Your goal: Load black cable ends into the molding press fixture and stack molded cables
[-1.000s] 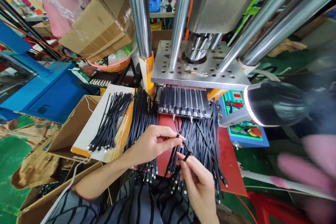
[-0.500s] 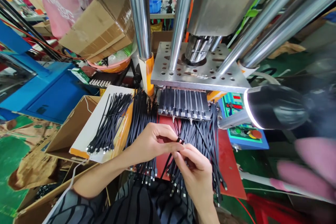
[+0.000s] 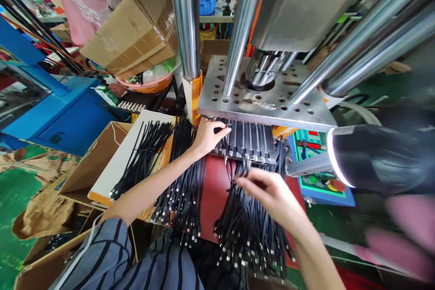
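My left hand (image 3: 210,136) is at the left end of the slotted metal fixture (image 3: 253,138), thumb and forefinger pinched together; what is between them is too small to name. My right hand (image 3: 267,188) hangs just in front of the fixture, its fingers curled at the upper part of a bundle of black cables (image 3: 251,235). Whether it grips any of them is blurred. Another bundle of black cables (image 3: 180,190) hangs left of the red surface (image 3: 214,195). More cables (image 3: 144,152) lie on a white board (image 3: 113,170).
A thick steel plate (image 3: 234,106) on shiny columns (image 3: 185,22) overhangs the fixture. To the right are a black lamp-like cylinder (image 3: 370,154) and a control box (image 3: 316,142). Cardboard boxes (image 3: 97,163) stand at the left.
My left hand has moved up and forward to the fixture, away from my right hand. The right has shifted slightly up and right. The small dark piece between them no longer shows.
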The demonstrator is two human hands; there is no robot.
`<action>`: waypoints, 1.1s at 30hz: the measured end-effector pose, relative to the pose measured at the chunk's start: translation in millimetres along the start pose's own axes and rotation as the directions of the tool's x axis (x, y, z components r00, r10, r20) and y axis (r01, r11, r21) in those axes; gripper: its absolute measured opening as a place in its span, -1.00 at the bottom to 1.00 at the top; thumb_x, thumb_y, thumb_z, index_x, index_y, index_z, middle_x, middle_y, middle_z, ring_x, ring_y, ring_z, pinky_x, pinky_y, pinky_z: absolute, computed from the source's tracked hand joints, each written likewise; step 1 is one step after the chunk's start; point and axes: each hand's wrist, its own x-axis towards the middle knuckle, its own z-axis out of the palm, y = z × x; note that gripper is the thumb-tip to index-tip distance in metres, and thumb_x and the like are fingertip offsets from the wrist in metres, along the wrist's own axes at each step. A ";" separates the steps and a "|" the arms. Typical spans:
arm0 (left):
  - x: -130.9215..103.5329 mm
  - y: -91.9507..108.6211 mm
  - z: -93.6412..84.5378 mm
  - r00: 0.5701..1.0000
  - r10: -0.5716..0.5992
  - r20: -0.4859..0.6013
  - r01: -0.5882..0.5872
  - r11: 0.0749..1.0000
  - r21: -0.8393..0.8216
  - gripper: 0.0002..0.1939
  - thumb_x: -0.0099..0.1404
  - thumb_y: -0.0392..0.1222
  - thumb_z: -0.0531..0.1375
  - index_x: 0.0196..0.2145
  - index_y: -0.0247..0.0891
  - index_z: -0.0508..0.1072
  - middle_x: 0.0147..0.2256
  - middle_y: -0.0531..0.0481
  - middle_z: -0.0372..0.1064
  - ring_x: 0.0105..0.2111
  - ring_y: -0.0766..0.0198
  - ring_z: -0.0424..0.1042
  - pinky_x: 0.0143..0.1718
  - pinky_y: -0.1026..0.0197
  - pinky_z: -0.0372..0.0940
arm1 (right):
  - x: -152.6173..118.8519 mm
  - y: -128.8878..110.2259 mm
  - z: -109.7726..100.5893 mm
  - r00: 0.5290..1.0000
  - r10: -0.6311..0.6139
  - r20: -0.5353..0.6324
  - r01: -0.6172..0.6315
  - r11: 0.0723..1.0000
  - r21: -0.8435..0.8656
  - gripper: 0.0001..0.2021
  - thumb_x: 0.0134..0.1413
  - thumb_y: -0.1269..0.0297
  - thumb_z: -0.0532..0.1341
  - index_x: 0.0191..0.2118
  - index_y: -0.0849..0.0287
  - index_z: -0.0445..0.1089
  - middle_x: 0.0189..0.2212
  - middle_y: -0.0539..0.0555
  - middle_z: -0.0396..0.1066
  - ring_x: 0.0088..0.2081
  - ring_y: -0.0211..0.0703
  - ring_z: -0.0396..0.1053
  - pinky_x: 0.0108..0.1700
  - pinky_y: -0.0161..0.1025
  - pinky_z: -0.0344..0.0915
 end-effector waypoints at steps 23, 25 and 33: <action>-54.6 8.1 -23.0 0.734 0.470 0.490 -0.672 0.604 0.428 -0.55 0.48 -0.02 0.17 0.19 -0.36 0.42 0.26 -0.34 0.35 0.30 -0.08 0.31 0.34 -0.18 0.22 | 131.5 33.1 -19.7 0.961 -0.099 -0.258 0.093 0.995 -0.037 -0.64 0.13 0.03 0.30 -0.13 0.23 0.52 -0.42 0.06 0.51 -0.62 -0.26 0.30 -0.58 -0.29 0.24; -60.3 11.8 -19.8 0.754 0.448 0.480 -0.651 0.606 0.457 -0.50 0.48 0.02 0.17 0.24 -0.32 0.38 0.28 -0.34 0.33 0.33 -0.09 0.28 0.38 -0.19 0.16 | 134.5 34.2 -17.8 0.947 -0.117 -0.299 0.092 0.991 -0.095 -0.70 0.15 0.08 0.29 -0.17 0.22 0.53 -0.43 0.05 0.51 -0.60 -0.24 0.32 -0.52 -0.27 0.28; -86.5 30.5 3.0 0.853 0.257 0.455 -0.517 0.541 0.664 -0.29 0.47 0.11 0.17 0.38 -0.41 0.22 0.41 -0.45 0.07 0.43 -0.21 0.08 0.39 -0.26 0.08 | 82.7 27.0 -9.9 0.899 -0.350 -0.264 0.130 0.788 -0.602 -0.63 0.32 0.42 0.04 0.01 0.23 0.58 -0.20 0.23 0.42 -0.22 -0.03 0.43 -0.12 -0.15 0.39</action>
